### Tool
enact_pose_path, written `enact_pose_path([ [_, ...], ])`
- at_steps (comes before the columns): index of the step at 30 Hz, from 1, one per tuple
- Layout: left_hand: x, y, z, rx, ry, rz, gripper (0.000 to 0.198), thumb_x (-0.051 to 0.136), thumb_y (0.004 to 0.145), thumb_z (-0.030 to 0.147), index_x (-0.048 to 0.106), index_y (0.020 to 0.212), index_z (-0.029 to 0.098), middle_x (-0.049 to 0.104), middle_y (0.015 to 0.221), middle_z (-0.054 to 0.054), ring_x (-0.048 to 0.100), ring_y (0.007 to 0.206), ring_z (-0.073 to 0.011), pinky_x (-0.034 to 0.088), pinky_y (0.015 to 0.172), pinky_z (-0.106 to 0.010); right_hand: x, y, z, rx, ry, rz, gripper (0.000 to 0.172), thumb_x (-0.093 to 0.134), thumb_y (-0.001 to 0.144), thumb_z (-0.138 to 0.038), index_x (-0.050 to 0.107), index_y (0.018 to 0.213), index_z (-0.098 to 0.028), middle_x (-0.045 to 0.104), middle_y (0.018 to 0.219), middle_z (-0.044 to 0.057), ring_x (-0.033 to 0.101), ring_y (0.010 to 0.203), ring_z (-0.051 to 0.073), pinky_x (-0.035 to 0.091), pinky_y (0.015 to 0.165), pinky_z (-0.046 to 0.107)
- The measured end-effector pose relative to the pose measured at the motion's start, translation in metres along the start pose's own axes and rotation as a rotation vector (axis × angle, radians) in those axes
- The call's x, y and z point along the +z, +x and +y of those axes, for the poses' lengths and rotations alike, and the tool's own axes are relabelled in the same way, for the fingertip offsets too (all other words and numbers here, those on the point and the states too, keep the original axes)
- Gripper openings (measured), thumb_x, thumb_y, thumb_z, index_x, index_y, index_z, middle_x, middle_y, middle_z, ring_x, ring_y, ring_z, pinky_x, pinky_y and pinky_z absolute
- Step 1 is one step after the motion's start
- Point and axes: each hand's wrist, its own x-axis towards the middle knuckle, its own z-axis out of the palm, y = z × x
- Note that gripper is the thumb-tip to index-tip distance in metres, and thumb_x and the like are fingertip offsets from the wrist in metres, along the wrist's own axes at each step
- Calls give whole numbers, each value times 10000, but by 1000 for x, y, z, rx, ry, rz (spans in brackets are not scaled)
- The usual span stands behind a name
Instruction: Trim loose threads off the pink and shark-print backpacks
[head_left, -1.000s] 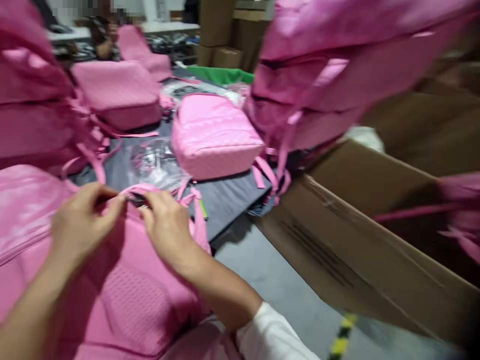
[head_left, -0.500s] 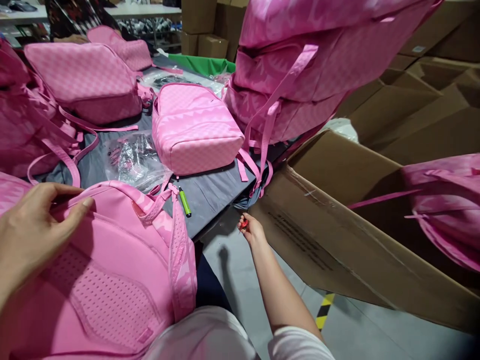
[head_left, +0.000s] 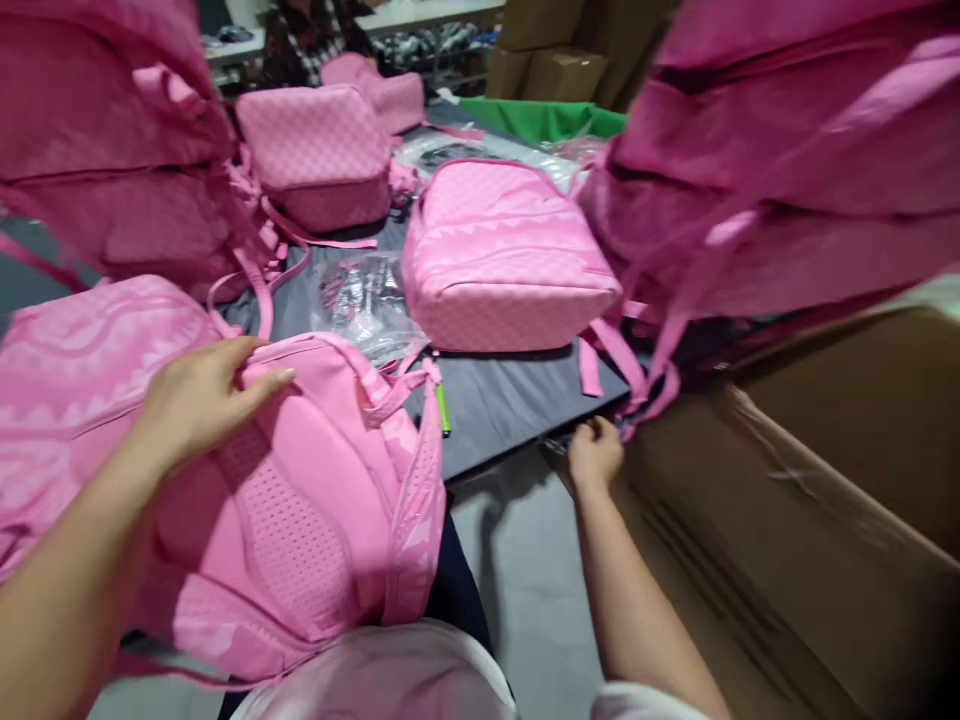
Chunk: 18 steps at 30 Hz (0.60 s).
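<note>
My left hand [head_left: 202, 395] grips the upper edge of a pink backpack [head_left: 300, 440], thumb over the back panel and fingers behind it. This backpack leans near my lap, its mesh padding and a camouflage-patterned strap facing me. At the table's near corner, my right hand [head_left: 596, 452] is closed, fingers curled by the dark cloth edge and dangling pink straps [head_left: 660, 385]. Whatever lies in those fingers is hidden and blurred. A green marker [head_left: 443, 410] lies on the table, partly behind the strap. Beyond it, another pink backpack [head_left: 510, 270] rests on its back.
Pink backpacks stand at left [head_left: 112, 130] and right [head_left: 787, 190]. A clear plastic bag [head_left: 367, 300] lies on the grey table [head_left: 495, 410]. An open cardboard box [head_left: 810, 530] sits against my right side. A person in a patterned garment [head_left: 307, 45] is at the back.
The view has swung left. My right hand has moved up to the table corner; the small red object seen in it is now out of sight. My left hand keeps its grip on the backpack.
</note>
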Motion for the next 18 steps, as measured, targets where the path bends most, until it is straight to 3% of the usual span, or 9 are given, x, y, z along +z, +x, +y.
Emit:
enact_pose_path([
  [3,3,2,-7,70,-70,7,567,458,892,623,612,1285,243,720,1163,-77,656,1075,-331,446,809,-351,0,-35,-20,-232,53,-47,370,424,920,-281,637,1158,-95,647,1170,192,578,1130,286,421,1027,440],
  [5,4,2,-9,68,-75,21,543,469,882,626,631,1236,248,728,1128,-75,665,1047,-331,448,779,-351,11,-58,-47,-489,56,-201,372,435,933,-317,648,1167,-121,653,1156,171,585,1102,271,437,1005,410],
  [7,3,-2,-8,63,-66,35,515,462,888,635,645,1167,243,734,1095,-83,671,1009,-330,437,736,-345,29,-79,-81,-640,-82,-365,381,470,945,-338,632,1222,-133,637,1167,178,577,1074,279,459,946,411],
  [10,-1,-14,-9,39,-62,66,456,485,886,639,651,1028,239,742,1023,-83,677,937,-313,409,680,-325,53,-101,-122,-626,-359,-470,304,517,942,-277,665,1174,-148,617,1136,197,552,1045,301,469,832,395],
  [13,-8,-37,-14,-10,-53,156,414,504,892,630,627,924,235,738,941,-76,676,875,-284,383,644,-308,59,-108,-134,-638,-412,-464,329,484,915,-139,676,1182,-144,628,1043,193,565,939,271,456,755,364],
  [16,-18,-79,-22,-61,-16,291,403,509,904,621,605,876,231,720,883,-65,669,835,-256,359,617,-304,37,-106,-128,-592,-320,-491,528,505,854,-115,582,1376,-141,637,862,116,560,735,209,452,674,337],
  [18,-25,-117,-30,-96,16,388,409,507,908,629,611,905,234,708,875,-58,664,837,-249,356,617,-309,7,-114,-126,-474,-39,-565,569,495,851,-169,561,1416,-161,613,735,45,532,602,175,454,588,318],
])
